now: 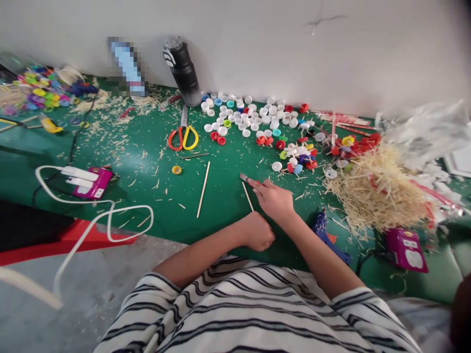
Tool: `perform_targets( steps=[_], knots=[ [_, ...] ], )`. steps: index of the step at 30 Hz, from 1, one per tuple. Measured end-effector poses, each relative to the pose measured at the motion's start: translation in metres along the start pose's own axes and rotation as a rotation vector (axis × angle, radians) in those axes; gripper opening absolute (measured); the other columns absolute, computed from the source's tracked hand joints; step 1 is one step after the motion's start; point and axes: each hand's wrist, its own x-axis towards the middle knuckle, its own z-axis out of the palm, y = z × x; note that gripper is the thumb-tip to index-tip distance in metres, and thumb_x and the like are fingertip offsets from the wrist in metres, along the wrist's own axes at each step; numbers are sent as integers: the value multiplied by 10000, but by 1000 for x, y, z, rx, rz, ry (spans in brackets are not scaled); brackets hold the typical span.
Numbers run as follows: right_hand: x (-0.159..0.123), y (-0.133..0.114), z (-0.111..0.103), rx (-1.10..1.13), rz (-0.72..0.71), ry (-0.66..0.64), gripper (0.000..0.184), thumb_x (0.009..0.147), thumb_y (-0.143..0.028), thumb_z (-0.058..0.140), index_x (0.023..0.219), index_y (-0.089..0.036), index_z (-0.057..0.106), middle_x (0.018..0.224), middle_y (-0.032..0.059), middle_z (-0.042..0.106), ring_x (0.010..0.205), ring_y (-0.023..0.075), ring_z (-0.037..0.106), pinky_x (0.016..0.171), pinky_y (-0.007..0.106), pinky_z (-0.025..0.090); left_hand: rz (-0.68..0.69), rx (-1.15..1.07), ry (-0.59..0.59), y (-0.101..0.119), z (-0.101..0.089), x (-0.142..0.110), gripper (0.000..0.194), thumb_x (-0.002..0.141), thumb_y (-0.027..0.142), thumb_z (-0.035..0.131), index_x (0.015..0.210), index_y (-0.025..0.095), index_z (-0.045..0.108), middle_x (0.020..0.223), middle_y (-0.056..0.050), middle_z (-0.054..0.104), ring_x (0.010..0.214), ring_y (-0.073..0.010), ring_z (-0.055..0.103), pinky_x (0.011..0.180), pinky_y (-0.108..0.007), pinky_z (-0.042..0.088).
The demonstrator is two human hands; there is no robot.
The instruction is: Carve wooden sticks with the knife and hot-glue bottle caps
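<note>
My left hand (pixel 258 231) is closed around a thin wooden stick (pixel 248 196), whose far end points away from me over the green table. In my right hand (pixel 275 200) is a utility knife (pixel 248 179), its blade beside the stick's far end; whether the blade touches the wood I cannot tell. To the left of the hands lies another wooden stick (pixel 203 189). A small yellow bottle cap (pixel 176 169) rests farther left. Right of my right forearm is a blue glue gun (pixel 324 230).
Scissors (pixel 183 135) lie below a black bottle (pixel 184 73). Many bottle caps (pixel 253 115) spread along the wall. At right are a wood-shaving heap (pixel 382 191) and a purple power strip (pixel 406 250); another purple power strip (pixel 93 182) with a white cable (pixel 110 215) is at left.
</note>
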Motion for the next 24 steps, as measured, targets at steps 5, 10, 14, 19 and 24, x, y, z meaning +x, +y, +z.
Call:
perform_targets(
  steps=[5, 10, 14, 19, 24],
  knots=[
    [-15, 6, -5, 4, 16, -18, 486, 1058, -444, 276, 1517, -489, 428, 1095, 26, 674, 827, 174, 644, 599, 266, 377, -3, 19, -16, 0, -2, 0, 235, 815, 226, 565, 628, 182, 700, 626, -74, 707, 542, -201, 626, 491, -304, 343],
    [-35, 9, -6, 34, -8, -10, 461, 1050, -450, 325, 1480, -495, 484, 1050, 11, 686, 801, 159, 639, 556, 268, 319, 17, 50, -30, 2, -6, -1, 283, 859, 217, 523, 666, 174, 727, 642, -93, 713, 566, -222, 643, 487, -324, 339],
    [-46, 14, -3, 39, -19, -9, 438, 1046, -435, 359, 1445, -496, 529, 980, 3, 684, 762, 151, 635, 529, 285, 265, 39, 67, -6, 1, -3, -3, 292, 872, 211, 518, 677, 171, 731, 633, -92, 709, 567, -223, 642, 518, -344, 386],
    [-51, 19, 0, 49, 11, 1, 431, 1050, -438, 360, 1438, -492, 539, 983, -4, 678, 780, 145, 635, 539, 279, 286, 129, 58, 145, -3, 5, -2, 281, 919, 264, 547, 749, 163, 746, 763, -98, 751, 765, -232, 695, 785, -411, 503],
    [-51, 23, 2, 57, 26, -8, 439, 1050, -455, 351, 1450, -485, 530, 981, -1, 675, 787, 142, 633, 558, 268, 327, 187, 43, 189, -5, 6, 1, 255, 942, 306, 569, 856, 148, 749, 907, -105, 773, 962, -244, 693, 999, -426, 449]
  ],
)
